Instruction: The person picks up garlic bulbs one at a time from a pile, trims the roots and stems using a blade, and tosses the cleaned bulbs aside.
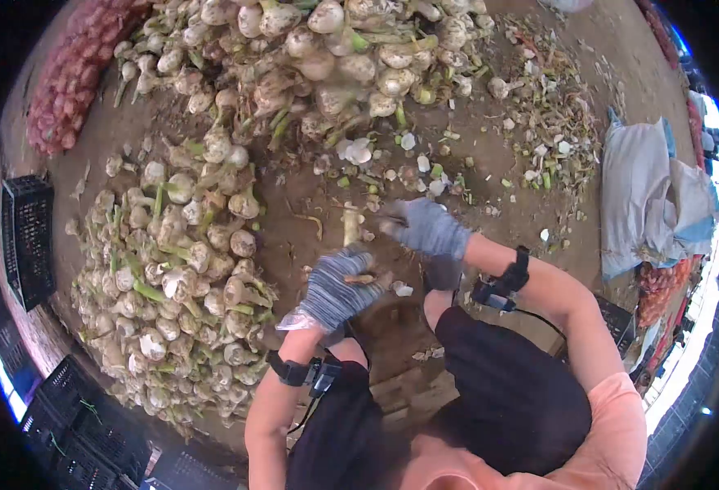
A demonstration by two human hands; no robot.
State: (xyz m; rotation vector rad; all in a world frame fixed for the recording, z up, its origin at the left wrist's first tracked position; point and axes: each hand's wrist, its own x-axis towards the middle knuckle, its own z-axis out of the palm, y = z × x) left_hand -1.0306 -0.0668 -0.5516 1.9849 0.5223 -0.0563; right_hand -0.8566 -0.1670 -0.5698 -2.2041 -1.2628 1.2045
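Note:
My left hand [339,287], in a grey striped knit glove, is closed around a garlic bulb, mostly hidden by the fingers. Its pale cut-looking stem [350,225] sticks up beyond the glove. My right hand [431,227], in a similar glove, is closed just right of that stem, apart from it. Something dark and blurred [391,220] shows at its fingertips; what it is I cannot make out. To the left of my left hand lies a wide heap of garlic bulbs [181,282] with short stems.
A larger garlic pile [351,69] lies ahead. Stem and skin scraps [547,147] litter the ground at right. White sacks [637,196] stand far right, a red net sack [78,77] far left. Black crates [29,237] line the left edge.

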